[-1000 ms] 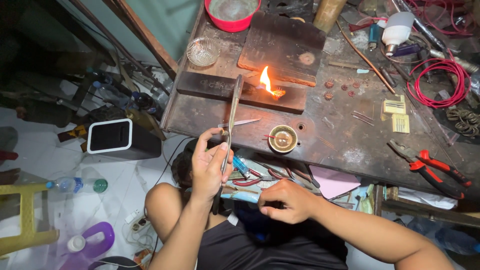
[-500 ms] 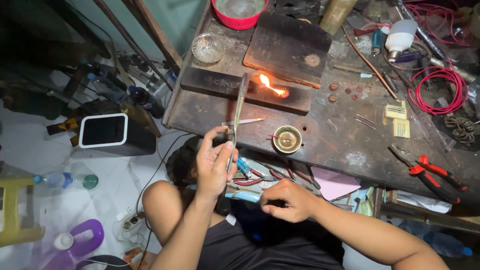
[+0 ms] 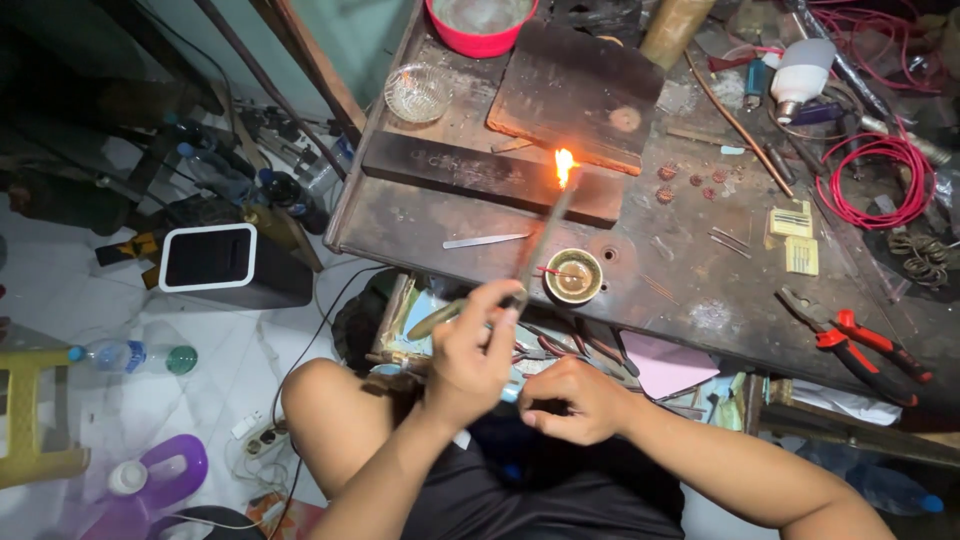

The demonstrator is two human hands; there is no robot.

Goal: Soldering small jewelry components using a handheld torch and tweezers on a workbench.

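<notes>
Flame (image 3: 565, 165) burns at the tip of the torch (image 3: 540, 245) our left hand (image 3: 470, 355) grips, mid-frame. Our right hand (image 3: 580, 400) is clenched below; whether it holds something we cannot tell. Small copper pieces (image 3: 690, 180) wait unheated at upper right.

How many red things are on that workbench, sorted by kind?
Red bowl: 1
Red wire coil: 1
Red-handled pliers: 1
Total: 3
</notes>
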